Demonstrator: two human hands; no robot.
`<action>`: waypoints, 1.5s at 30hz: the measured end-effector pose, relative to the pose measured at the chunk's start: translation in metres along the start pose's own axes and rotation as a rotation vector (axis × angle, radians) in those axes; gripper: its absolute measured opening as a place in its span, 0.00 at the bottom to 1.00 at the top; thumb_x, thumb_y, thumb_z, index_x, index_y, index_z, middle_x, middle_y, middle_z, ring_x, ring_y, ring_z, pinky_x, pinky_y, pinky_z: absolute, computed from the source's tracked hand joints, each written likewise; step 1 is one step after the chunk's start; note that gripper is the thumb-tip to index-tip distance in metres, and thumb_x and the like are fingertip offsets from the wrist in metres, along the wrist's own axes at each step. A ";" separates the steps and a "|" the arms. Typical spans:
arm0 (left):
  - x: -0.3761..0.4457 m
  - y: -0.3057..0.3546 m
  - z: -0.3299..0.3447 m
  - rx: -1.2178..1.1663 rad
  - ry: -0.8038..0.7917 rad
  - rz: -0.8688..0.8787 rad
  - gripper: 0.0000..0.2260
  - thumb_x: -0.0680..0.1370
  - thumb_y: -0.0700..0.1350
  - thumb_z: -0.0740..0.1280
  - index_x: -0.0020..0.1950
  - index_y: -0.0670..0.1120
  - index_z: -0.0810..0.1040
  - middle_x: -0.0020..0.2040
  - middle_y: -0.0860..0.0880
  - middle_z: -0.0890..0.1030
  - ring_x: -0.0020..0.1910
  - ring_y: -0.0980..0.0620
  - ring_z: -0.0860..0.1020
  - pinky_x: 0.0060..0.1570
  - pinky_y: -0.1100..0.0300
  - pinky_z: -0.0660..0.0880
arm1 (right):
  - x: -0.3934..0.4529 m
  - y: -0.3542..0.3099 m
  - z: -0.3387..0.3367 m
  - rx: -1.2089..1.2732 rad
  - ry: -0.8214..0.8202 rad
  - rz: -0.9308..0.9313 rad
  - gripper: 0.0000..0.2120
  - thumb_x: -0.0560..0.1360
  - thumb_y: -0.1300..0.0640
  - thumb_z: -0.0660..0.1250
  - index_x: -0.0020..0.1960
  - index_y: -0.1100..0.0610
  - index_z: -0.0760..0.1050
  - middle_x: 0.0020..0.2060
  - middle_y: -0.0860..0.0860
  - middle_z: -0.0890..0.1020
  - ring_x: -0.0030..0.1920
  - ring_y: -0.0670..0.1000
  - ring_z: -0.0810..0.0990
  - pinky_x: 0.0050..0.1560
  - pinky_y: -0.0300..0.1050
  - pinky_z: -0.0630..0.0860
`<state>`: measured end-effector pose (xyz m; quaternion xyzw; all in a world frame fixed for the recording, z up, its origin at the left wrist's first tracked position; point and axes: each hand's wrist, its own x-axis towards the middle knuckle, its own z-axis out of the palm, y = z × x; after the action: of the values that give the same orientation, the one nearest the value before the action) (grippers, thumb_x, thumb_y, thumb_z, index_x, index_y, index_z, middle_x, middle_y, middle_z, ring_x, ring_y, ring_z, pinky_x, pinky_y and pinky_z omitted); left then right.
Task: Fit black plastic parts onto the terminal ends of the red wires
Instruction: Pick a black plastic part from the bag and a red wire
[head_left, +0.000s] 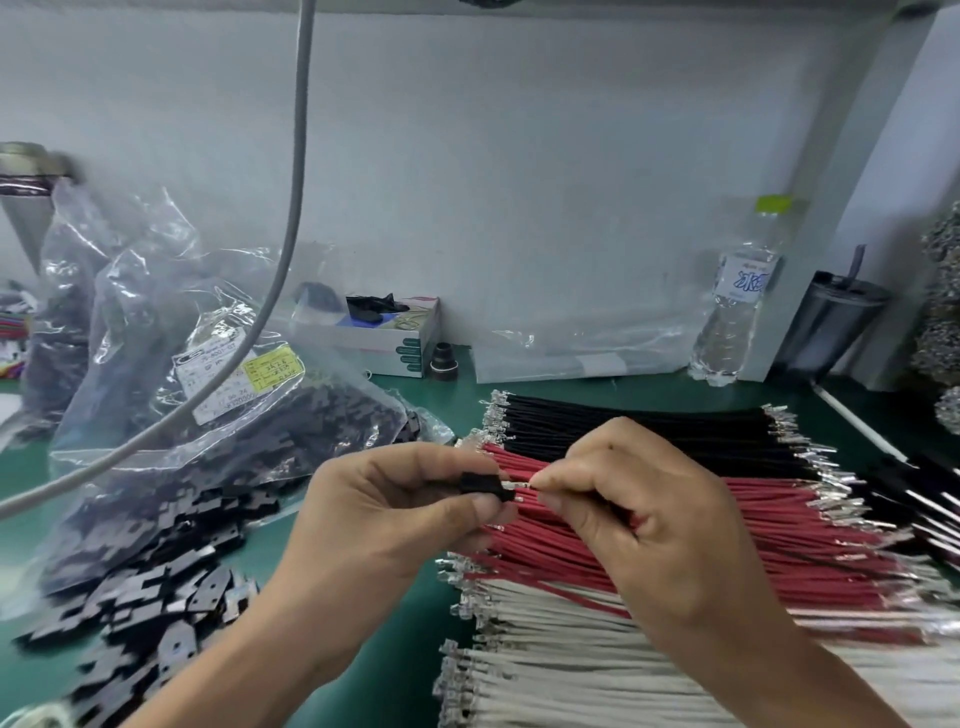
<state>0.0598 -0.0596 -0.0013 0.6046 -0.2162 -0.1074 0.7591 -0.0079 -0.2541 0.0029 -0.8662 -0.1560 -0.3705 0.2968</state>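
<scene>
Head view: the left hand (395, 499) is pinching a black plastic part (484, 486) between thumb and forefinger, above the near-centre of the green table (405, 613). The right hand (639, 514) is pinching a red wire (524, 486) just behind its metal terminal, fingers curled round it. The wire's long axis is lying roughly left to right, its terminal end pointing left and meeting the right-hand opening of the black part; how far it is seated cannot be told. Both hands are hovering over the red wires (779, 525), which are lying in a band running left to right, terminals at both ends. Black wires (649, 421) are lying just beyond them on the far side, white wires (571, 670) on the near side, partly hidden by the right forearm. Loose black parts (156, 613) are lying heaped at near left, spilling from a clear bag (208, 415). A grey cable (296, 182) is hanging across the left side. A water bottle (737, 306) and a dark tumbler (831, 322) are standing at far right against the wall, and a small box (379, 332) is sitting far centre.
</scene>
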 end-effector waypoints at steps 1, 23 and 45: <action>0.000 0.000 0.000 0.002 -0.007 -0.007 0.13 0.62 0.39 0.78 0.46 0.43 0.89 0.42 0.36 0.87 0.39 0.44 0.87 0.39 0.58 0.83 | -0.002 0.001 0.001 0.032 -0.002 0.019 0.05 0.75 0.55 0.72 0.47 0.54 0.85 0.41 0.44 0.79 0.43 0.47 0.80 0.41 0.42 0.76; 0.000 -0.003 0.000 -0.103 -0.064 -0.169 0.14 0.63 0.38 0.79 0.48 0.40 0.88 0.44 0.33 0.86 0.42 0.40 0.87 0.39 0.57 0.83 | 0.000 0.000 -0.013 0.184 -0.116 0.105 0.07 0.76 0.59 0.72 0.49 0.50 0.86 0.42 0.43 0.81 0.47 0.48 0.82 0.45 0.32 0.74; -0.001 -0.004 0.010 0.119 0.056 0.038 0.10 0.66 0.39 0.76 0.46 0.47 0.88 0.40 0.41 0.87 0.38 0.44 0.87 0.38 0.56 0.84 | -0.002 -0.002 -0.006 -0.424 0.015 -0.110 0.04 0.77 0.54 0.70 0.48 0.54 0.82 0.42 0.45 0.78 0.42 0.48 0.76 0.38 0.43 0.74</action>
<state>0.0549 -0.0686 -0.0037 0.6474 -0.2121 -0.0631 0.7293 -0.0141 -0.2562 0.0054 -0.8966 -0.1193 -0.4172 0.0886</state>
